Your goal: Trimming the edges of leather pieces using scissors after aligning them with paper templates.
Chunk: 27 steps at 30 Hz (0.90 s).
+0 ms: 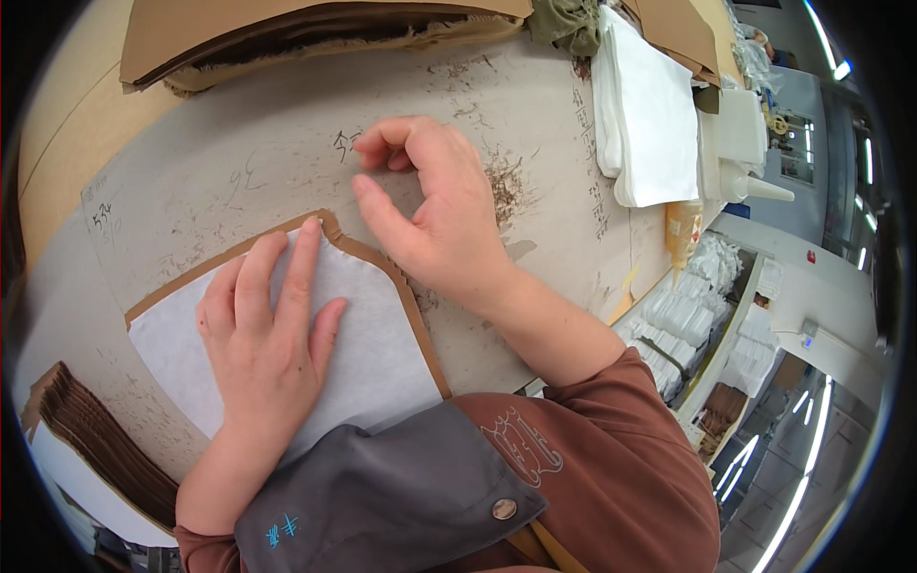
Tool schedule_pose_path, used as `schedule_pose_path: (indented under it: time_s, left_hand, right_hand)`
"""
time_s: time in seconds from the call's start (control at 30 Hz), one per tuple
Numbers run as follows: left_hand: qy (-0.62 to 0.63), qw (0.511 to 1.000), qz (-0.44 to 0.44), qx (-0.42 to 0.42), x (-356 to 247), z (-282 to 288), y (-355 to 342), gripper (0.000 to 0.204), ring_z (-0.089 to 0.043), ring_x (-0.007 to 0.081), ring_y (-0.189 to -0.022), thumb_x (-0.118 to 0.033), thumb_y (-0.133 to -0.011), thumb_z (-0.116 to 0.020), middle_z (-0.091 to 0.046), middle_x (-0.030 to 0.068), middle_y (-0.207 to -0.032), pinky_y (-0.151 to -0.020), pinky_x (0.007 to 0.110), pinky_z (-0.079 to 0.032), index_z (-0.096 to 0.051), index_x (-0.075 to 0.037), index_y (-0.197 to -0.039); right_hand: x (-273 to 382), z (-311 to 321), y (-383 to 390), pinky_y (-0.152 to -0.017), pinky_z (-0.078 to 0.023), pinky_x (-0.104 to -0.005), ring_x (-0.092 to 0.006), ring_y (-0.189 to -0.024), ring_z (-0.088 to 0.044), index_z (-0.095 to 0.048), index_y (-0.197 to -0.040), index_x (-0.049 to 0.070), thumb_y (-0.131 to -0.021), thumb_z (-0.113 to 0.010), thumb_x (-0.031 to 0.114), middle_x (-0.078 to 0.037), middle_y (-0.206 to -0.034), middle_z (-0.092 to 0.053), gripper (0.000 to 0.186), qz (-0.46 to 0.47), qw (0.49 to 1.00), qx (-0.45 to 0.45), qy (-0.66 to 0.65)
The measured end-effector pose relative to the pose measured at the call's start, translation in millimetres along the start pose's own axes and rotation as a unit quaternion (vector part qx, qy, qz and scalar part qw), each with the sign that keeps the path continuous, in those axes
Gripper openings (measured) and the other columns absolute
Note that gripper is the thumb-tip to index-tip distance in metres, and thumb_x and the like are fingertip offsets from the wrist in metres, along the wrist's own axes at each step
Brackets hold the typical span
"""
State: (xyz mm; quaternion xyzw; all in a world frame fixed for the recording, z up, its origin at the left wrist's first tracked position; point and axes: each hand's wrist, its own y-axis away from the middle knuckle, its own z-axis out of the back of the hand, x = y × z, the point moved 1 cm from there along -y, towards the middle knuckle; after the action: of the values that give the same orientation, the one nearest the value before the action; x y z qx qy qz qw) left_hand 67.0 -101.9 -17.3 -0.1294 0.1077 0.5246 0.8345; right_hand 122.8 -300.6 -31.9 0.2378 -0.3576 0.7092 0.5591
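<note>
A white-faced panel [373, 325] with a narrow brown border lies on the grey work surface. Its border looks folded over, with small pleats along the curved right corner. My left hand [263, 329] rests flat on the panel, fingers stretched out, the index fingertip at the border near the top corner. Above the table, just beyond that corner, is my right hand [430, 201]. Its fingers are curled and the thumb stands apart from them, with nothing visible between.
A stack of brown sheets [325, 38] lies along the far edge. White sheets [650, 115] are piled at the far right, near a plastic bottle [683, 229] with amber contents. More brown-edged panels [105, 458] are stacked at the lower left. A shelf at right holds white bundles [688, 306].
</note>
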Motion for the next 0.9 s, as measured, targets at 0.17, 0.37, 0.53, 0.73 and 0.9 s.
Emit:
schedule_pose_path:
  time_s: [0.17,0.37,0.53,0.73,0.9]
  left_hand:
    - [0.0,1.0,0.011,0.028,2,4,-1,0.063,-0.05,0.027,-0.121,-0.024,-0.084,-0.076,-0.053,0.0046,-0.139,-0.104,0.04,-0.039,-0.058,-0.017,-0.144]
    - [-0.078,0.996,-0.03,0.012,2,2,1,0.065,-0.049,0.0208,-0.117,-0.039,-0.083,-0.073,-0.05,-0.0015,-0.145,-0.099,0.038,-0.037,-0.059,-0.019,-0.144]
    - [-0.055,0.997,0.032,0.032,3,-3,6,0.086,-0.043,0.031,-0.14,-0.057,-0.091,-0.059,-0.042,0.0094,-0.158,-0.116,0.047,-0.029,-0.037,-0.005,-0.157]
    - [-0.02,0.994,-0.01,0.107,-1,-5,1,0.094,-0.026,0.0326,-0.154,-0.061,-0.088,-0.06,-0.033,0.0127,-0.164,-0.125,0.051,-0.016,-0.034,-0.003,-0.157]
    - [0.01,0.992,-0.021,0.124,-3,-4,0,0.098,-0.029,0.0291,-0.153,-0.061,-0.083,-0.065,-0.035,0.012,-0.164,-0.124,0.048,-0.019,-0.034,-0.004,-0.157]
  right_hand:
    - [-1,-5,1,-0.084,-0.04,-0.038,-0.0225,-0.09,-0.059,-0.063,-0.11,0.009,-0.084,-0.071,0.014,-0.002,-0.093,-0.065,0.027,-0.002,1.0,-0.008,-0.003]
    - [0,-2,2,-0.083,-0.04,-0.0376,-0.0225,-0.09,-0.058,-0.064,-0.11,0.01,-0.083,-0.072,0.015,-0.001,-0.093,-0.065,0.028,0.008,1.0,-0.007,0.004]
    - [-1,-2,1,-0.083,-0.04,-0.0378,-0.0225,-0.09,-0.059,-0.065,-0.108,0.011,-0.083,-0.072,0.015,-0.001,-0.093,-0.066,0.026,0.008,1.0,-0.005,0.002]
    - [-2,-3,-1,-0.084,-0.046,-0.0362,-0.0225,-0.091,-0.062,-0.068,-0.106,0.009,-0.084,-0.072,0.012,-0.003,-0.096,-0.069,0.022,0.016,1.0,0.003,-0.007]
    - [0,-3,-1,-0.085,-0.043,-0.0376,-0.0238,-0.092,-0.063,-0.069,-0.104,0.01,-0.084,-0.072,0.013,-0.003,-0.096,-0.069,0.021,0.012,1.0,0.012,-0.009]
